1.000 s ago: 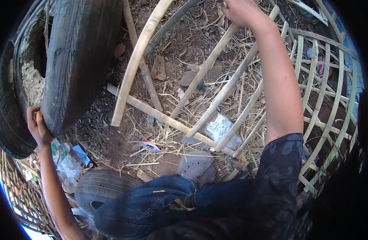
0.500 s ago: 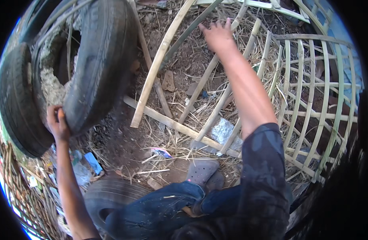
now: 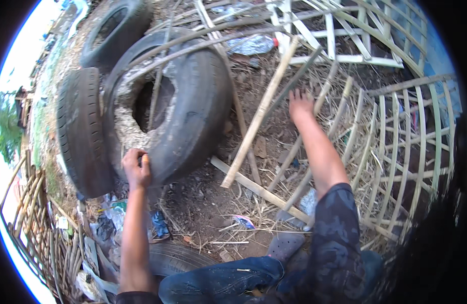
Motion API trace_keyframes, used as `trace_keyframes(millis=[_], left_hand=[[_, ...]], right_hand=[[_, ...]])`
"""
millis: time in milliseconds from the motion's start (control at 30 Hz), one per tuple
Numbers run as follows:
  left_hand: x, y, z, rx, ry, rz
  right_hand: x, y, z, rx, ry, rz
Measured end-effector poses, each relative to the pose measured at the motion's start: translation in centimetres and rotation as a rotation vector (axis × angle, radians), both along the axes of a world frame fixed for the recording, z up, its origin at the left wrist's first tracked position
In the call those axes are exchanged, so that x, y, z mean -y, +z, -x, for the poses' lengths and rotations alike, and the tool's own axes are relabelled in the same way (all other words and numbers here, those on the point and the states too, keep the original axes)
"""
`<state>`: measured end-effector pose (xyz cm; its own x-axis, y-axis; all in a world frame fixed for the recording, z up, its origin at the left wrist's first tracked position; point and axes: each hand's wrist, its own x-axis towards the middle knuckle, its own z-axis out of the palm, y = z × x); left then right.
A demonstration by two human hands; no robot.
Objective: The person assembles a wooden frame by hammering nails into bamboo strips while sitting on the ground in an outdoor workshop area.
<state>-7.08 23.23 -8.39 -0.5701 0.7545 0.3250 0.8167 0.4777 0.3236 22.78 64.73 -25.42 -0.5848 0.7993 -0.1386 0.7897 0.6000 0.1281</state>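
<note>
My left hand (image 3: 137, 168) is at the near edge of a worn black tire (image 3: 200, 101), its fingers curled against the rim beside a rough grey crust (image 3: 126, 114) that lines the hole. What the fingertips press on is partly hidden. My right hand (image 3: 300, 105) reaches forward with fingers spread and holds nothing. It is low over soil and straw, between a dark greenish slat (image 3: 289, 87) and a pale one (image 3: 326, 90). A longer bamboo slat (image 3: 261, 114) slants between the tire and that hand. Thin sticks (image 3: 193, 45) lie across the top of the tire.
More tires stand at the left (image 3: 80, 134) and far left (image 3: 114, 30), and another tire (image 3: 180, 261) is by my leg. A bamboo lattice (image 3: 408, 147) spreads at the right, and pale slats (image 3: 330, 35) lie behind. A stick fence (image 3: 36, 223) and litter (image 3: 106, 223) are lower left.
The view has swung left and up, so the tires and both hands appear farther right and lower. My left hand stays at the tire's edge; my right stays spread between the slats.
</note>
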Motion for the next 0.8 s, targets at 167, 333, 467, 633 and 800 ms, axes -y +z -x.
trace_keyframes(millis=[167, 333, 467, 633, 800], left_hand=[[1.4, 1.6, 0.8, -0.042, 0.027, 0.060], [1.3, 1.8, 0.3, -0.028, 0.059, 0.064], [1.0, 1.4, 0.2, -0.024, 0.038, 0.077], [2.0, 2.1, 0.4, -0.027, 0.034, 0.091], [2.1, 1.5, 0.8, 0.007, 0.035, 0.076]], right_hand=[[2.4, 6.0, 3.4, 0.222, 0.079, 0.097], [1.3, 3.6, 3.8, 0.122, 0.101, 0.186], [1.0, 1.2, 3.0, -0.011, -0.020, 0.250], [1.8, 1.9, 3.8, -0.121, 0.058, 0.118], [2.7, -0.1, 4.9, -0.686, -0.327, 0.091]])
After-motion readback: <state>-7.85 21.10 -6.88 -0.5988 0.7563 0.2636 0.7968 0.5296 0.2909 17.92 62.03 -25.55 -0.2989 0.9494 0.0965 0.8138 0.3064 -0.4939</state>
